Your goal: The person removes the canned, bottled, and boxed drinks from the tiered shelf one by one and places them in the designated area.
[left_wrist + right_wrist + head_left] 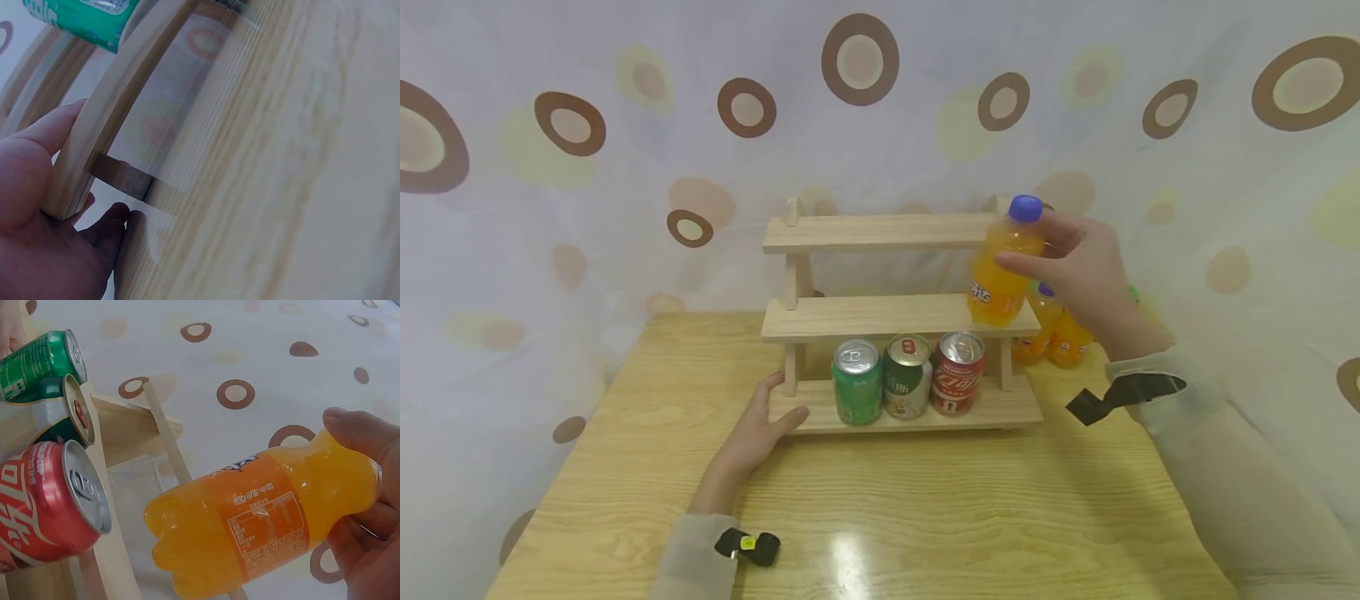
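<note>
My right hand (1082, 267) grips an orange soda bottle (1003, 271) with a blue cap by its upper part. In the head view the bottle is in front of the right end of the wooden three-tier shelf (880, 315), by the middle tier; whether it touches is unclear. The right wrist view shows its orange label (262, 512). My left hand (763, 429) holds the left end of the bottom tier, thumb on top, fingers beneath. On that tier stand a green can (857, 383), a green-and-white can (907, 377) and a red can (957, 375), side by side.
More orange soda bottles (1070, 337) stand on the table (880, 517) to the right of the shelf, partly hidden by my right hand. Behind the shelf hangs a white cloth (910, 150) with circle patterns. The top tier (880, 232) overhangs at the back.
</note>
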Tool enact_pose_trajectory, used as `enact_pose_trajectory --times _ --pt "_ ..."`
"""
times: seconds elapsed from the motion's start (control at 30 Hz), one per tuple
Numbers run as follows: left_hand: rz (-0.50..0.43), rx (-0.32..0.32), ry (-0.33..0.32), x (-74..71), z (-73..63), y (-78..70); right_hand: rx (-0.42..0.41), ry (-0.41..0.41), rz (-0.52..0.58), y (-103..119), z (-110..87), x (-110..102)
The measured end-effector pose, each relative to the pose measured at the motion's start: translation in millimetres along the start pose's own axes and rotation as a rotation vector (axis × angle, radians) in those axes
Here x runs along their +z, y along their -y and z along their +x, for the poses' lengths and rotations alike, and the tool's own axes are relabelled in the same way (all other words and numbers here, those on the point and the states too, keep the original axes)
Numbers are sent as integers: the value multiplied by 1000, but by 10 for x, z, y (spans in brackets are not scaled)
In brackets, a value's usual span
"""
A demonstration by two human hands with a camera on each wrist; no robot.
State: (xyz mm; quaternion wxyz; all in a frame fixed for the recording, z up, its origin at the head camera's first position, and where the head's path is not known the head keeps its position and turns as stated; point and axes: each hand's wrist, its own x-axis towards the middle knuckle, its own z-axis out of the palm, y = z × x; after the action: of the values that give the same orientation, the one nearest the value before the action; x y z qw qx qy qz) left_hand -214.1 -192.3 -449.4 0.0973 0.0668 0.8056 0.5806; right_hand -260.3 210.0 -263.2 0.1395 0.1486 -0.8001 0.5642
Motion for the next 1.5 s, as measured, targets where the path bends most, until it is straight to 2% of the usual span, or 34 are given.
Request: enact_pose_trajectory --times 0.37,0.6,0.77,1.0,1.1,1.23,1.4,1.5 --pt "10 -4 -3 3 -4 -1 52 -17 -68 -133 -203 -301" --pt "-4 8 -12 3 43 74 83 -32 -90 -249 -314 -397" --pt "11 -4 -4 -2 36 59 113 -31 -110 -351 -400 -454" --pt "56 46 -37 2 170 354 113 -38 -126 -489 -511 -540" --pt "42 45 -33 7 178 366 110 -39 -142 -537 -553 -581" --pt "17 21 -22 19 148 305 112 -39 -164 -616 -614 -639" --pt "9 2 -10 14 56 91 116 -40 -179 -703 -681 -704" --pt "14 -4 -3 9 15 19 141 -43 -195 -740 -718 -739"
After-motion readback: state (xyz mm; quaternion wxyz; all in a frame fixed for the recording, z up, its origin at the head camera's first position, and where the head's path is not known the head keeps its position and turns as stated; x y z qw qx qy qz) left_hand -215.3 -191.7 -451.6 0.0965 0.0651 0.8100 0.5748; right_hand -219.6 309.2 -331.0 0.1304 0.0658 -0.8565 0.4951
